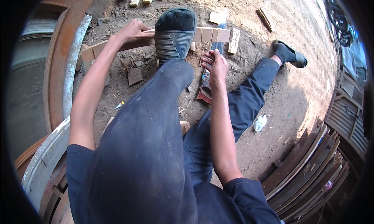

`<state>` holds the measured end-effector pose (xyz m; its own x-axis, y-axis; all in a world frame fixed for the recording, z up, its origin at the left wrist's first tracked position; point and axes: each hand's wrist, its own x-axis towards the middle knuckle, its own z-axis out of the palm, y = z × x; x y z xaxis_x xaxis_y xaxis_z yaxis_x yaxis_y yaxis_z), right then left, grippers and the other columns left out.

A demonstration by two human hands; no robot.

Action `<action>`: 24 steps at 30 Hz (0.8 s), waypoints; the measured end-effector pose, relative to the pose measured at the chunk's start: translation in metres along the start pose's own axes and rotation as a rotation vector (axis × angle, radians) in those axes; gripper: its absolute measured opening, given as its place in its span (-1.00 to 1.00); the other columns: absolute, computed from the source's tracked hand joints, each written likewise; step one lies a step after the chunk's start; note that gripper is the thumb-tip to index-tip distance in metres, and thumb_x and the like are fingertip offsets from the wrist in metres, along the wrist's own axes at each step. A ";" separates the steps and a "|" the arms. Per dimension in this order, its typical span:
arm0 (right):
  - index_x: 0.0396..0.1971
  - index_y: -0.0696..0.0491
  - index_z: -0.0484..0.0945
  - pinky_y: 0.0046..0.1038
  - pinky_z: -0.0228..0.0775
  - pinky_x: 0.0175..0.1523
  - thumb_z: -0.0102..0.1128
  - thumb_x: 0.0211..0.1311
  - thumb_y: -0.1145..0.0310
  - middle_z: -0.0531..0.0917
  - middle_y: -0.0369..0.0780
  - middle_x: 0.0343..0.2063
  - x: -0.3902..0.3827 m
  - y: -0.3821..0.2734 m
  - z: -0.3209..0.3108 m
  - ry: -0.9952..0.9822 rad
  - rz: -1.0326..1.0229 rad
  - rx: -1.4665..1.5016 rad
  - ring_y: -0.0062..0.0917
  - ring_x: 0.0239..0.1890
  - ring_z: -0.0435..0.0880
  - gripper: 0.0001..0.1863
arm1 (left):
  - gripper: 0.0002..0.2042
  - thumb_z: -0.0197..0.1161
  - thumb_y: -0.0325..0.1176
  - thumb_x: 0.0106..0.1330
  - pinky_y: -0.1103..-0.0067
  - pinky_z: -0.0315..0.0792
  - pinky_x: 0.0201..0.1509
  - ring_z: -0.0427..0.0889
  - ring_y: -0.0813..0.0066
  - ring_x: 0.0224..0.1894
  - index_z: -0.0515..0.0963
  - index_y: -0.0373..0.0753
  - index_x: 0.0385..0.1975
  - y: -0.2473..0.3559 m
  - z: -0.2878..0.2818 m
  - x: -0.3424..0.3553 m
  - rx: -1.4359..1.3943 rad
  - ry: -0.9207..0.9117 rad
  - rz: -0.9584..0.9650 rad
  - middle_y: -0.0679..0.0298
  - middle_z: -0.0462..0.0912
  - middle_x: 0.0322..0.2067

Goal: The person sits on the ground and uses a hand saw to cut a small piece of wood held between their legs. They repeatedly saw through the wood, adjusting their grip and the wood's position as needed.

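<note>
A long pale wooden board (207,35) with marked cross lines lies across in front of me, pinned under my slippered foot (175,39). My left hand (133,31) is closed on the board to the left of the foot. Just below the board's right part, my right hand (215,65) is open, palm turned up, its fingers loosely curled and apart with nothing in them. Beside and partly behind it lies a handsaw, its blade (218,47) passing by the board's right end and its reddish-brown handle (204,94) pointing toward me.
A short wood block (233,41) stands at the board's right end, and a square offcut (134,76) lies on the dirt. Old frames (58,72) lean at the left. Stacked timber (304,173) fills the lower right. A white plastic bag (260,123) lies near my right leg.
</note>
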<state>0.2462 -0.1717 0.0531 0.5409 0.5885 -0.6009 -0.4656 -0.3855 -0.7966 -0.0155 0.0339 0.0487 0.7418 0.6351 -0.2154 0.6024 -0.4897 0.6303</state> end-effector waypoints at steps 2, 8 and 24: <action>-0.34 0.24 0.56 -0.58 0.47 -0.37 0.06 0.30 0.24 0.65 -0.18 -0.47 -0.003 0.001 -0.016 -0.028 -0.083 -0.251 -0.59 -0.47 0.62 -0.69 | -0.43 0.18 0.18 0.17 0.41 0.43 -0.42 0.55 0.40 -0.60 0.59 -0.33 -0.67 -0.012 0.003 0.009 0.067 -0.148 -0.181 0.15 0.58 -0.69; -0.21 0.28 0.46 -0.27 0.46 0.00 0.40 -0.13 0.01 0.59 0.13 -0.20 -0.076 0.049 -0.077 -0.507 -0.115 -1.708 -0.13 -0.09 0.60 -0.34 | -0.37 -0.04 0.10 0.35 0.34 0.33 -0.47 0.43 0.34 -0.64 0.45 -0.49 -0.65 -0.032 0.018 0.010 0.035 -0.268 -0.330 0.04 0.47 -0.73; -0.09 0.18 0.55 -0.19 0.55 -0.22 0.03 0.23 0.35 0.59 -0.07 -0.09 -0.053 0.129 -0.078 -0.384 0.098 -1.980 -0.25 -0.05 0.61 -0.68 | -0.63 -0.07 -0.04 0.39 0.32 0.36 -0.01 0.60 0.18 -0.15 0.54 -0.18 -0.14 0.030 0.067 -0.033 0.370 0.459 -0.264 0.04 0.62 -0.23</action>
<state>0.2122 -0.3081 -0.0232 0.2937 0.5092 -0.8090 0.9270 -0.3584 0.1110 -0.0018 -0.0420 0.0247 0.4028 0.9130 0.0646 0.8700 -0.4039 0.2829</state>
